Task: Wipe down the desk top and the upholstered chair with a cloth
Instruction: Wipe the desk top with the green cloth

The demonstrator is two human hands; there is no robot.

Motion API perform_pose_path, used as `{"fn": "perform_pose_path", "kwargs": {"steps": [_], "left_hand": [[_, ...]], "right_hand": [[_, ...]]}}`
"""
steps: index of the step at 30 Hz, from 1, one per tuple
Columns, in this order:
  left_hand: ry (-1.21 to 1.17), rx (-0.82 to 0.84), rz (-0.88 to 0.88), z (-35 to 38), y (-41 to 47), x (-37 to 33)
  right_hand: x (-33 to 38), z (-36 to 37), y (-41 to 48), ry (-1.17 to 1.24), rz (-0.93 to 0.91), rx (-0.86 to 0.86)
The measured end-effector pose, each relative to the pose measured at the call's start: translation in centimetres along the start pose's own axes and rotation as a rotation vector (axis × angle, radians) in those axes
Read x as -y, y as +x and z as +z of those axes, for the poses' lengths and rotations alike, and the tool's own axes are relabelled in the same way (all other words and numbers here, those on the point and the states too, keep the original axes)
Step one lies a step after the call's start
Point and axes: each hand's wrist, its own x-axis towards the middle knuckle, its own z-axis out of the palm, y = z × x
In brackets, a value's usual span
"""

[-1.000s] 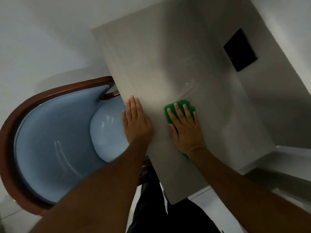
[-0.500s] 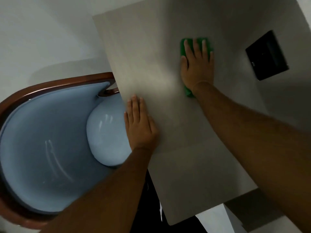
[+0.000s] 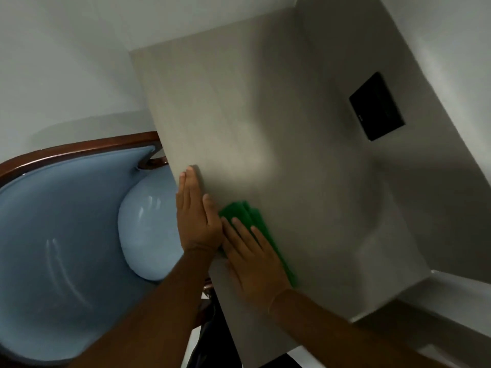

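A pale grey desk top [image 3: 265, 107] fills the middle of the view. My right hand [image 3: 253, 258] lies flat on a green cloth [image 3: 255, 216] and presses it onto the desk near the left edge. My left hand [image 3: 195, 216] rests flat on that edge, fingers together, right beside the cloth and touching my right hand. The chair [image 3: 61, 235] stands left of the desk, with light blue upholstery, a rounded blue seat cushion [image 3: 147, 229] and a dark wooden frame [image 3: 79, 148]. Part of the seat is hidden under the desk and my left arm.
A black rectangular panel [image 3: 377, 106] sits on the desk's far right part. White walls [image 3: 66, 62] surround the desk at the back and left. A pale ledge [image 3: 451, 296] runs along the right below the desk. My dark trousers [image 3: 210, 341] show beneath the desk edge.
My right hand has drawn the green cloth back from the far middle of the desk to the near left edge, beside my left hand. My left hand stayed on the edge.
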Motion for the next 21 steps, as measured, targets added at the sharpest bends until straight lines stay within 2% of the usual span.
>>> {"fn": "perform_pose_path", "kwargs": {"steps": [5, 8, 12, 17, 21], "left_hand": [[0.068, -0.025, 0.009, -0.1, 0.0, -0.6], [0.125, -0.051, -0.064, -0.1, 0.2, -0.8], [0.194, -0.023, -0.101, -0.1, 0.3, -0.9], [0.324, 0.004, -0.107, -0.3, 0.2, -0.6], [0.349, 0.013, -0.119, 0.0, 0.3, -0.8]], "right_hand": [[-1.1, -0.1, -1.1, 0.033, -0.030, -0.028], [-2.0, -0.2, 1.4, 0.059, -0.021, -0.026], [-4.4, -2.4, 10.6, 0.051, 0.047, -0.041], [-7.0, -5.9, 22.8, 0.007, 0.023, -0.080], [-11.1, -8.5, 29.8, -0.034, -0.047, -0.031]]}}
